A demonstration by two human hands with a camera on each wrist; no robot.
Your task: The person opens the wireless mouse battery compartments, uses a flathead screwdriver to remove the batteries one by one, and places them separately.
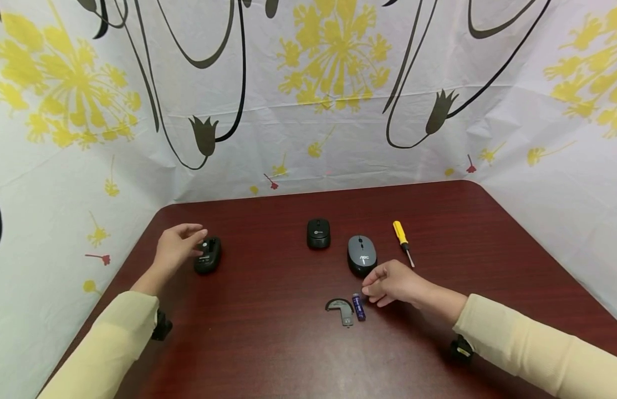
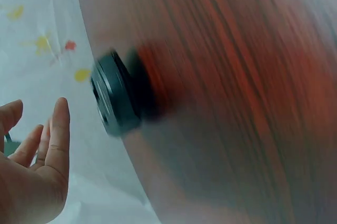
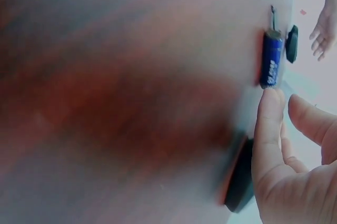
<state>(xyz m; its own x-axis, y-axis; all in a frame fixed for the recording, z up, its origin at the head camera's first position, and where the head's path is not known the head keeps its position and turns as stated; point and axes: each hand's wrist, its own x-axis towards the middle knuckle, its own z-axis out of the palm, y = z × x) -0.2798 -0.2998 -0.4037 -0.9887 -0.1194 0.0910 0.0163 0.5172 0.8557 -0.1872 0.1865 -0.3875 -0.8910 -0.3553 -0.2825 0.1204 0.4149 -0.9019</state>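
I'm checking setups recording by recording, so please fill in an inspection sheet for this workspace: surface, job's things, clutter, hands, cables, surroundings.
Surface: red-brown table.
Job's things: blue battery lying beside a grey piece with a dark curved edge; overturned mouse, underside up; grey mouse, upright.
Clutter: black mouse; yellow-handled screwdriver.
Hands: left hand at the overturned mouse, nothing seen gripped; right hand, fingertips close to the battery, contact unclear.
Cables: nothing seen.
Surroundings: white flower-printed sheet behind the table and on both sides.
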